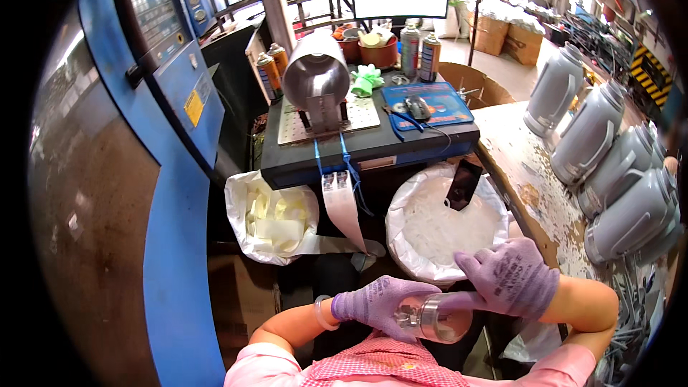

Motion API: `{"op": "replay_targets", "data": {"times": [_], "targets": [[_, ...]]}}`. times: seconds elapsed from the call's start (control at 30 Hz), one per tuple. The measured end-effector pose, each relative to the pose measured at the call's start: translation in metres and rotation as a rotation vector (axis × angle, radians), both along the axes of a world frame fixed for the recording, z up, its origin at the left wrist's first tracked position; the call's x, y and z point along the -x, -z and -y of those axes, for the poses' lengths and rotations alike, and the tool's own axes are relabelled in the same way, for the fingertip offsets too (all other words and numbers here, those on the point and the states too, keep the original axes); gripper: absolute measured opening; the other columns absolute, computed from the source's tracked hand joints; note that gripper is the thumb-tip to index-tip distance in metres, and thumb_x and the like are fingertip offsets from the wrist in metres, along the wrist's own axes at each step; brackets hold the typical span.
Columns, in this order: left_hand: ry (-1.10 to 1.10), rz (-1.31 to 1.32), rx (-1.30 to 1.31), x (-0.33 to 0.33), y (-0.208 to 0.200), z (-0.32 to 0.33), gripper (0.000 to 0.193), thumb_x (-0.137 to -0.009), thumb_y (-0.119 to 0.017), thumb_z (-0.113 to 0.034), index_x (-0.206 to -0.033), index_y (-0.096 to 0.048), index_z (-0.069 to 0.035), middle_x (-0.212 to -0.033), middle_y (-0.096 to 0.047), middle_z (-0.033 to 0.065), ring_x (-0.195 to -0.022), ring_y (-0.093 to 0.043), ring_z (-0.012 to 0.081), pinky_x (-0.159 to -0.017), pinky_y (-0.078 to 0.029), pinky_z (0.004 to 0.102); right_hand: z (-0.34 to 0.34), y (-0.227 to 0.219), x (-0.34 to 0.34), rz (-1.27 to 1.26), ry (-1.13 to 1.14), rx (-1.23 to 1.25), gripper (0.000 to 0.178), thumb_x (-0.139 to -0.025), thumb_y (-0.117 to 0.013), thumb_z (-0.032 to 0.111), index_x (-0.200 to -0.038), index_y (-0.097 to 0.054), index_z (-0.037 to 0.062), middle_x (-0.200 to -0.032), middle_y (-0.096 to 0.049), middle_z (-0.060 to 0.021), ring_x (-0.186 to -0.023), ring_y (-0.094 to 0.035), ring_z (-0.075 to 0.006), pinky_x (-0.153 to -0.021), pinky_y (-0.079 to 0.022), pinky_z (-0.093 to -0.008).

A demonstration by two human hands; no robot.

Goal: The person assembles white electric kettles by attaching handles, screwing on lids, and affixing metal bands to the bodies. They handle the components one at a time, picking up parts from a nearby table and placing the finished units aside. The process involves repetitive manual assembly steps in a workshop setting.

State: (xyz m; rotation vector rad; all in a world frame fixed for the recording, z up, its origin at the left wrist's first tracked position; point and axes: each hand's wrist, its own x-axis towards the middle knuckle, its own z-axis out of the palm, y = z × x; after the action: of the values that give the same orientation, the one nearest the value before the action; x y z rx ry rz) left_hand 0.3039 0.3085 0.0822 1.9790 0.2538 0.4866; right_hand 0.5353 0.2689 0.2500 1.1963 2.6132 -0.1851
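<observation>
My left hand (383, 306), in a purple-grey knit glove, is wrapped round a clear jar (453, 324) with a shiny metallic band. The jar lies tilted on its side in front of my chest, its wider end toward the right. My right hand (512, 279), gloved alike, comes over from the right. Its thumb sticks out apart from the other fingers, and a stretched finger touches the jar near the band. Whatever the right palm faces is hidden. Just beyond the hands stands a white-lined bin (423, 266) of whitish, translucent material, with a dark phone (464, 185) at its far edge.
Ahead, a black bench (287, 161) carries a metal cylinder (315, 75) on a perforated plate, pliers (405, 120) and spray cans (428, 57). Grey jugs (609, 197) line the worn table at right. A lined bin of pale scraps (240, 226) and a blue machine (175, 244) stand left.
</observation>
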Motion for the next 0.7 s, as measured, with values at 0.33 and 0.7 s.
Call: {"op": "replay_targets", "data": {"times": [0.33,0.7], "targets": [[0.083,-0.076,0.072,-0.021,-0.023,-0.022,0.088,-0.070,-0.093,-0.029,-0.143,-0.051,-0.004,-0.122,-0.069,0.0114,-0.110,-0.068,0.0193,-0.096,-0.054,0.0348,-0.001,0.013,-0.052,-0.341,-0.100,-0.195,0.074,-0.081,-0.069,0.065,-0.124,-0.059,0.0056,-0.099,-0.069,-0.0147,-0.071,-0.073,-0.0259,-0.054,-0.055,-0.0380],[-0.136,0.146,-0.309,-0.090,-0.026,-0.084,0.093,-0.057,-0.095,-0.039,-0.132,-0.057,0.001,-0.111,-0.067,0.0196,-0.102,-0.067,0.0341,-0.091,-0.054,0.0417,-0.001,0.025,-0.094,-0.695,0.127,-0.636,0.087,-0.073,-0.080,0.061,-0.131,-0.059,-0.0005,-0.107,-0.070,-0.0139,-0.085,-0.072,-0.0269,-0.073,-0.056,-0.0369]]}}
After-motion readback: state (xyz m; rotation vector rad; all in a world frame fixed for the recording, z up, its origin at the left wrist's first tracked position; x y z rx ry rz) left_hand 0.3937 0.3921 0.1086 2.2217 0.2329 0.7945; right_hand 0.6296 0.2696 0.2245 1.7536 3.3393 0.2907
